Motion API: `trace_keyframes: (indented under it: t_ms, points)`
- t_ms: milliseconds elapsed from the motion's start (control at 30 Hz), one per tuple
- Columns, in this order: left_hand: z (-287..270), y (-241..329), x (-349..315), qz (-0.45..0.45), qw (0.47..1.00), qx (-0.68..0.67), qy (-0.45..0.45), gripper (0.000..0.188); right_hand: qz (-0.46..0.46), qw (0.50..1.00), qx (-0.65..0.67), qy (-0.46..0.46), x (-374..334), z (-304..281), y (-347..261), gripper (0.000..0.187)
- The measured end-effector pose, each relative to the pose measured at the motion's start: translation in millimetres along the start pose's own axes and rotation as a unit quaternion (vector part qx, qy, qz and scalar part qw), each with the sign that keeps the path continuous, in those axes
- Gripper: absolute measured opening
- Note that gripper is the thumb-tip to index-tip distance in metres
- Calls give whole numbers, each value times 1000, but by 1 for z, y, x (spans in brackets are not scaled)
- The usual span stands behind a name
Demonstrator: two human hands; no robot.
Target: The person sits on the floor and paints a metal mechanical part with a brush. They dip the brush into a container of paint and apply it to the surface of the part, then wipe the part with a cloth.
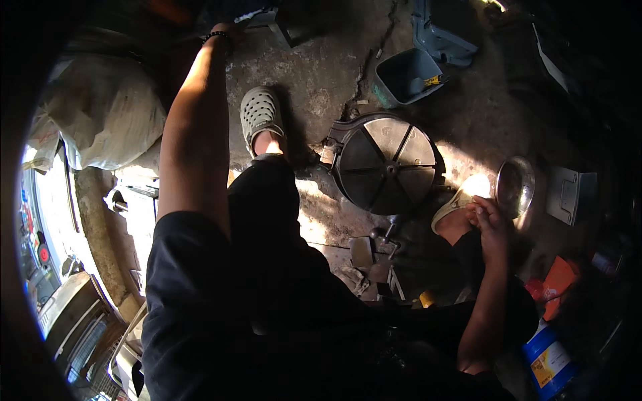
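curled right hand (491,224) near shiny metal bowl (514,186); 6-wedged round disc (390,170)

1 blue container (548,361) btm R, nr orange item (560,278).

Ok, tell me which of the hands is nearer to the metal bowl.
Right. The right hand is just lower-left of the metal bowl in the picture; the left hand is much farther away, near the upper edge.
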State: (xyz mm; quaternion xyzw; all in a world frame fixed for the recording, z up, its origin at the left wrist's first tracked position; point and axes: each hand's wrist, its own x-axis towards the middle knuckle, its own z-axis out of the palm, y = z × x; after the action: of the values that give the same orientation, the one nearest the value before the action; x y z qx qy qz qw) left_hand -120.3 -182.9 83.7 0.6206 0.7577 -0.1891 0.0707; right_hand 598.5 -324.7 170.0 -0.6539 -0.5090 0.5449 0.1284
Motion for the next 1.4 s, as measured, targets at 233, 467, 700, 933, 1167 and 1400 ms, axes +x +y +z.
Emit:
trace_keyframes:
  t_ms: [233, 467, 700, 933, 1167, 1400]
  points:
    - [76, 40, -10, -111, 904, -413, -27, 30, 0, 998, -53, -14, 42, 33, -18, 35]
    - [43, 72, -38, -10, 924, -381, 26, 35, -142, 955, -207, 157, 216, 80, -103, 71]
    - [57, 140, -90, 68, 788, -610, 43, 41, -173, 846, -469, 184, 297, 119, -131, 53]
    - [106, 138, -118, -12, 744, -662, 93, 31, -292, 867, -381, 137, 287, 137, -130, 31]
    - [97, 161, -117, 45, 801, -597, 15, 49, -235, 890, -388, -33, 301, 170, -147, 32]
    - [71, 248, -65, 148, 878, -454, -32, 142, -294, 940, -173, 25, 297, 126, -154, 13]
